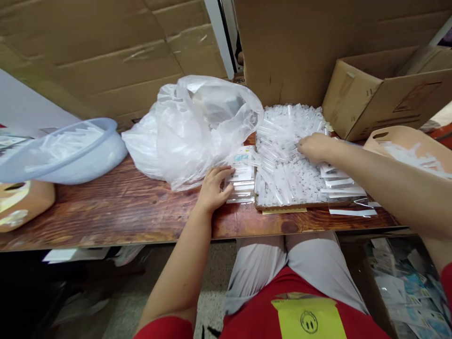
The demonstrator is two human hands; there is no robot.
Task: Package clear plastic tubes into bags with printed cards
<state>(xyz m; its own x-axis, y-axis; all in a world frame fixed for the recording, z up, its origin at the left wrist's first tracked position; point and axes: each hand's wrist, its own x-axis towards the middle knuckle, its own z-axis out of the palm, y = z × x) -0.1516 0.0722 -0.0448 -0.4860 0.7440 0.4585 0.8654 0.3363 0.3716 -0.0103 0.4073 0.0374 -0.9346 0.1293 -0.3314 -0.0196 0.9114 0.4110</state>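
Well left of the shallow cardboard tray (282, 207), a pale blue basin (88, 167) is holding slim white pieces (67, 143). Nearer the tray, a translucent plastic bag (176, 136) is slumping. Just left of the tray, the left hand (213, 189) is resting with its fingers loosely spread, touching printed clear sleeves (243, 174) and gripping nothing visible. Those are looking thin, floppy and likely slippery; pinching an edge should suit them. In the tray, clear plastic tubes (277, 157) are lying heaped, seemingly light, smooth and fairly stiff, probably best taken lightly around mid-length. Towards the tray's right side, the right hand (314, 147) is reaching in with bent fingers; their tips are hiding, so I cannot tell whether they are holding a tube. At the tray's right front corner, more sleeves (341, 192) are overlapping.
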